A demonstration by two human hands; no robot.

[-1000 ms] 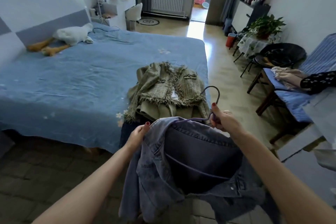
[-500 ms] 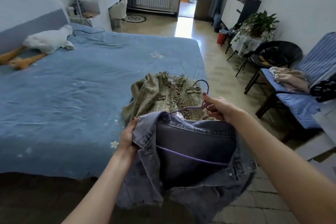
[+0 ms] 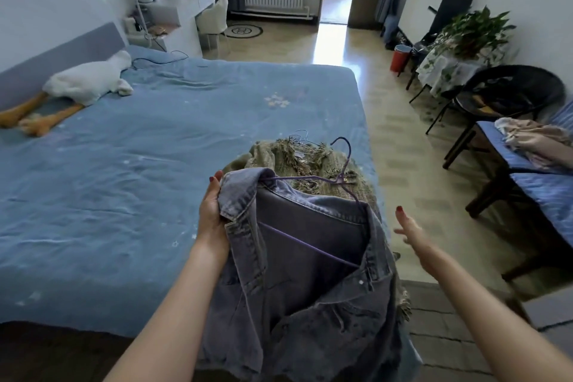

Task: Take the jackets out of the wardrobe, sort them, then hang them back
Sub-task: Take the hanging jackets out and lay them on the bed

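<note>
A grey-blue denim jacket (image 3: 310, 273) hangs on a thin purple hanger (image 3: 342, 170) over the near right corner of the bed. My left hand (image 3: 212, 211) grips the jacket's left collar edge. My right hand (image 3: 409, 231) is off to the right of the jacket, fingers spread, touching nothing. Beyond the denim jacket, an olive fringed tweed jacket (image 3: 294, 161) lies on the blue bed (image 3: 155, 149) with wire hanger hooks sticking out of it.
A white plush goose (image 3: 86, 80) lies at the bed's head. To the right stand a blue-cushioned wooden bench (image 3: 527, 183) with clothes on it, a black round chair (image 3: 508, 93) and a plant table (image 3: 459, 53). Tiled floor runs between bed and bench.
My right hand has let go of the hanger hook and moved away to the right, open. The jacket and hanger have dropped forward onto the tweed jacket; my left hand keeps its grip.
</note>
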